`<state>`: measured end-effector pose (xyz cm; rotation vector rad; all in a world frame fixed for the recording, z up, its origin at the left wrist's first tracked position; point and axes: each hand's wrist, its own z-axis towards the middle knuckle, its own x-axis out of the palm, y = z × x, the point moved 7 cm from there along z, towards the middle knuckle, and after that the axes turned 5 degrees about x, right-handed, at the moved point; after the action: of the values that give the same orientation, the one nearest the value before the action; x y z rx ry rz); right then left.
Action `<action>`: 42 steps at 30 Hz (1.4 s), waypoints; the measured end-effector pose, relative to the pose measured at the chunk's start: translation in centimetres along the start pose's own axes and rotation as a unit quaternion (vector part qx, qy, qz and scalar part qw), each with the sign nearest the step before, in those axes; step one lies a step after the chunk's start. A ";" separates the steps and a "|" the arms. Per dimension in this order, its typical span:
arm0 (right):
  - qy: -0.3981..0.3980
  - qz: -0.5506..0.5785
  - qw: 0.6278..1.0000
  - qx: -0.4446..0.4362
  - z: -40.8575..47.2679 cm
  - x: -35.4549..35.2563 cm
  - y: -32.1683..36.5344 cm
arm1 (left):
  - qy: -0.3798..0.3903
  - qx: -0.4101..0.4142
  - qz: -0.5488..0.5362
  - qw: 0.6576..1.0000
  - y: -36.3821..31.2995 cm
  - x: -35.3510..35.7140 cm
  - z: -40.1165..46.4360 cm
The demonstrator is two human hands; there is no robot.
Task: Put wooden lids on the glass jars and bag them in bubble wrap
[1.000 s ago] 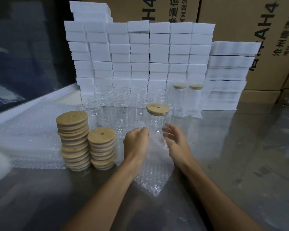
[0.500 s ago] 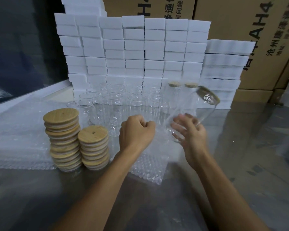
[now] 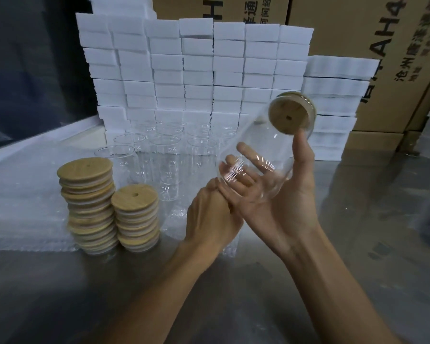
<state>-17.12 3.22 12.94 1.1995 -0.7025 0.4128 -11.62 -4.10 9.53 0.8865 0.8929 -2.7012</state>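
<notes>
My right hand grips a clear glass jar, palm up, fingers curled behind the glass and thumb reaching toward its wooden lid. The jar is tilted in the air, lid end up and to the right, base down toward my left hand. My left hand is curled in a fist right below the jar's base and holds the top of a bubble wrap bag that lies on the metal table.
Two stacks of wooden lids stand at the left. Several open glass jars stand behind them, before a wall of white foam blocks and cardboard boxes. A pile of bubble wrap lies far left.
My right hand took the lidded jar off the table, lifted it and tipped it to the right, then turned palm up. My left hand kept hold of the bag.
</notes>
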 end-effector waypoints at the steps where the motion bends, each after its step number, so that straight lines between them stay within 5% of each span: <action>1: -0.021 -0.012 1.000 0.000 0.0 -0.2 0.0 | -0.003 -0.009 -0.007 1.000 0.2 0.0 -0.1; 8: -0.061 -0.033 0.998 0.011 0.3 -1.6 -0.2 | -0.045 -0.045 -0.165 0.984 1.0 -0.6 0.0; 17: -0.178 -0.028 0.980 -0.085 0.3 -4.5 0.7 | -0.021 0.085 -0.101 0.991 -1.1 -0.6 -1.3; 24: -0.235 -0.075 0.956 -0.158 0.0 -5.3 2.0 | 0.020 -0.009 -0.011 1.000 0.5 -0.1 -1.6; 35: -0.145 -0.075 0.984 -0.067 0.6 -4.0 -0.7 | 0.034 -0.079 -0.117 0.989 1.4 0.3 -1.5; 42: -0.131 -0.232 0.956 -0.125 1.1 -4.8 -0.1 | 0.049 -0.121 -0.168 0.977 2.8 0.5 -1.0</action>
<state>-20.88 2.50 9.76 1.1438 -0.6489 -0.2269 -10.66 -5.74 7.19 0.8915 1.4791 -2.7477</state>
